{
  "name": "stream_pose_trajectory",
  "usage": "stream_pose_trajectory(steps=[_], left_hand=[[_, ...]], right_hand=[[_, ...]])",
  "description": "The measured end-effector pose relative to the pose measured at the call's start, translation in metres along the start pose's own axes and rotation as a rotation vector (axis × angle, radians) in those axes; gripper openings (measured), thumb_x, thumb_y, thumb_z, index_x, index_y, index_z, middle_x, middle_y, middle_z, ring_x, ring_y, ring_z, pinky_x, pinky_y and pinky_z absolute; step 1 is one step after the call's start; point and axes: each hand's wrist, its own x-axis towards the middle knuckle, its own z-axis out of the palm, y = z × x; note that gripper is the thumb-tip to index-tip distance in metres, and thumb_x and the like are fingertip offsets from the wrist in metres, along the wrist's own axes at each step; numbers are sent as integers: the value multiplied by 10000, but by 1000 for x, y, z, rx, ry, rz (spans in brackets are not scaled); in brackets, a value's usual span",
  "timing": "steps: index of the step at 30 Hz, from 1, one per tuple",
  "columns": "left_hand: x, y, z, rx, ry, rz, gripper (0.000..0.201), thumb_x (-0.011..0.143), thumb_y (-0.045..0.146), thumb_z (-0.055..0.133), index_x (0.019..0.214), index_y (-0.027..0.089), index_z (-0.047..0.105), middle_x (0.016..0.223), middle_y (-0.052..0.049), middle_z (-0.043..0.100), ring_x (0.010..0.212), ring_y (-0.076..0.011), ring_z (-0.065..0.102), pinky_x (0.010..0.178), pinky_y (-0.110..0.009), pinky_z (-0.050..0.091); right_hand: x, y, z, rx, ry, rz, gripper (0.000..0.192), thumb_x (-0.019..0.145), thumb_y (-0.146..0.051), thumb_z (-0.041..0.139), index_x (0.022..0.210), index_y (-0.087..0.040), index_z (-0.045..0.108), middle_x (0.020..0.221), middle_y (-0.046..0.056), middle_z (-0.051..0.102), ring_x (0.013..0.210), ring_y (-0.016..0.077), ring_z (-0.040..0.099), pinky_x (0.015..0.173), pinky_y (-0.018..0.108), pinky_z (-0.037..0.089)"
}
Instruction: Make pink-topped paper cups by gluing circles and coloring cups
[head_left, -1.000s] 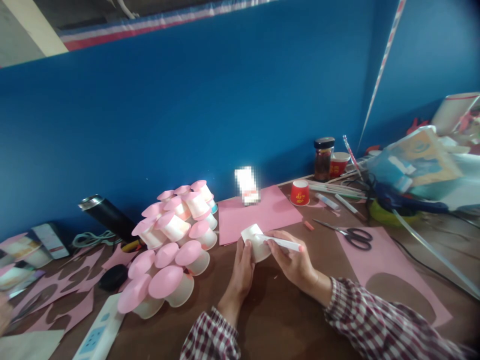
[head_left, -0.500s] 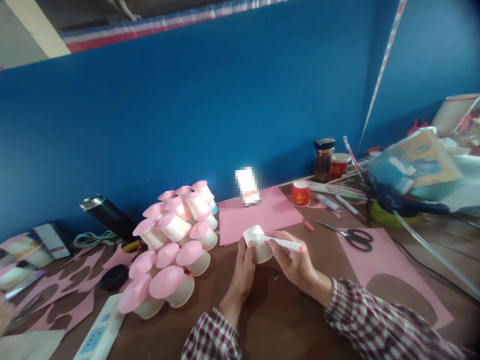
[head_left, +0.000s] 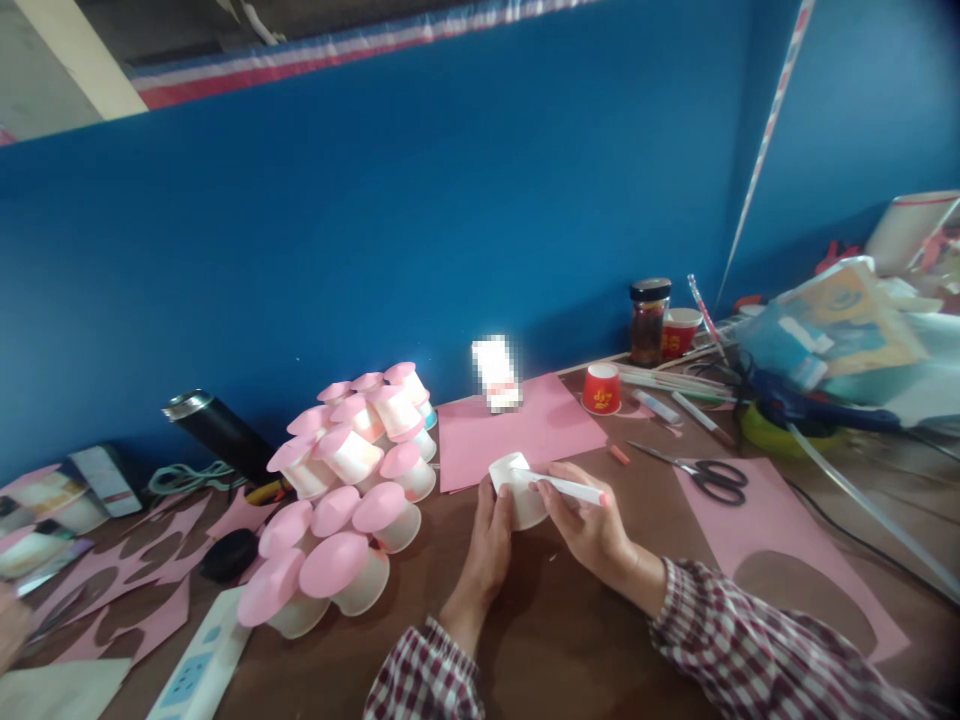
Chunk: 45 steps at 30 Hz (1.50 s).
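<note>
Cradling a tilted white paper cup (head_left: 529,514) above the near-middle tabletop (head_left: 562,650), the left hand (head_left: 489,535) has its fingers clamped on the cup's left side, while the right hand (head_left: 592,522) pinches a white marker pen (head_left: 571,487), fingers closed around the barrel. The pen's left end lies across the cup's upper part; whether the tip touches the paper I cannot tell. The thin wall would probably dent if the left fingers squeezed harder, and a loose hold could let the cup roll under the pen's push, sending a stroke astray. Fresh ink, if any, might smear should a fingertip slide over it. On the left, the pink-topped paper cups (head_left: 343,565) crowd together, so a leftward swing of the left forearm could topple the nearest ones. Black-handled scissors (head_left: 716,482) lie to the right, well apart from the pen.
</note>
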Motion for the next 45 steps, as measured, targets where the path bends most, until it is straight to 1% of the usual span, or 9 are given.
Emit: stream_pose_trajectory(steps=[9, 15, 20, 24, 29, 34, 37, 40, 45], left_hand=[[-1, 3, 1, 29, 0, 14, 485, 853, 501, 485, 1220, 186, 508, 1196, -119, 586, 1142, -257, 515, 1007, -403, 363], [-2, 4, 1, 37, -25, 8, 483, 862, 497, 473, 1235, 190, 494, 1204, -119, 580, 1129, -254, 526, 997, -402, 372], [-1, 3, 1, 26, 0, 6, 484, 855, 505, 481, 1222, 189, 501, 1201, -118, 582, 1136, -257, 521, 993, -394, 377], [-1, 2, 0, 20, 1, 8, 481, 851, 498, 495, 1222, 193, 501, 1212, -117, 578, 1146, -257, 516, 997, -393, 374], [0, 0, 0, -6, 15, 2, 490, 844, 504, 501, 1221, 191, 502, 1189, -117, 592, 1126, -256, 527, 987, -388, 380], [-2, 5, -1, 54, 1, -15, 485, 853, 500, 490, 1233, 199, 501, 1199, -111, 585, 1090, -247, 544, 961, -382, 394], [-3, 7, -1, 107, -7, -13, 474, 873, 485, 463, 1251, 200, 490, 1240, -109, 558, 1121, -245, 523, 974, -375, 379], [-3, 6, -1, 112, -10, -5, 462, 886, 475, 444, 1256, 201, 483, 1269, -109, 540, 1162, -247, 497, 992, -373, 364], [-2, 5, -1, 122, -22, -6, 457, 895, 469, 429, 1270, 211, 469, 1285, -101, 529, 1187, -247, 481, 1005, -374, 353]], right_hand=[[0, 1, 1, 20, 15, -6, 167, 860, -196, 556, 996, -195, 653, 903, 67, 692, 811, 194, 669, 747, 303, 555], [1, -2, 0, 4, 15, -18, 160, 864, -216, 545, 968, -180, 660, 874, 74, 698, 791, 196, 676, 721, 303, 563], [0, -1, 1, -7, 3, -3, 163, 868, -231, 540, 973, -187, 655, 869, 69, 695, 780, 192, 672, 699, 291, 566], [-1, 2, 1, -18, -12, 0, 162, 863, -212, 544, 982, -195, 653, 880, 63, 690, 793, 188, 667, 721, 289, 560], [-1, 2, 0, -46, -23, 7, 157, 870, -216, 533, 966, -194, 655, 867, 62, 689, 751, 182, 661, 715, 288, 553], [0, 2, -1, -53, -24, 15, 156, 873, -223, 537, 972, -189, 653, 862, 65, 691, 735, 178, 660, 698, 278, 548], [0, 2, -2, -50, -11, 34, 159, 880, -252, 537, 954, -185, 662, 857, 69, 694, 735, 182, 664, 683, 274, 550], [0, 3, -1, -54, -2, 45, 169, 885, -271, 534, 947, -190, 668, 848, 66, 698, 750, 188, 672, 680, 273, 555], [-2, 4, -1, -37, -6, 67, 191, 895, -273, 518, 981, -185, 664, 870, 75, 703, 741, 186, 678, 646, 264, 562]])
